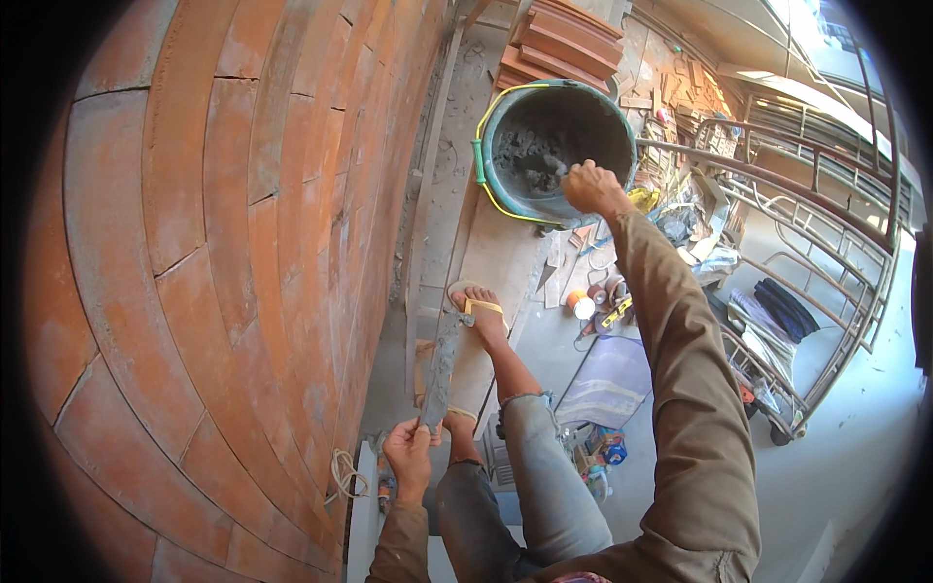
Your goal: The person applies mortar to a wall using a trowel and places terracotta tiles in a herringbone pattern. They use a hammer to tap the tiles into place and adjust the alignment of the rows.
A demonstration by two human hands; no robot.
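My left hand (408, 452) grips the lower end of a long, narrow strip (442, 369) coated in grey mortar, held upright in the picture beside my legs. My right hand (593, 187) is raised over the right side of a dark green bucket (604, 121) with a yellow handle; its fingers are curled, and whatever they may hold is hidden. Inside the bucket lies lumpy grey mortar (520, 151). A wall of orange terracotta bricks (224, 321) with grey smears fills the left side.
I am on a narrow plank (510, 253) with sandalled feet. Stacked orange tiles (559, 44) lie beyond the bucket. Broken pieces (680, 83), small containers (581, 303) and a mat (603, 379) are below. Metal scaffold frames (812, 189) stand at right; a cord (345, 471) hangs by the wall.
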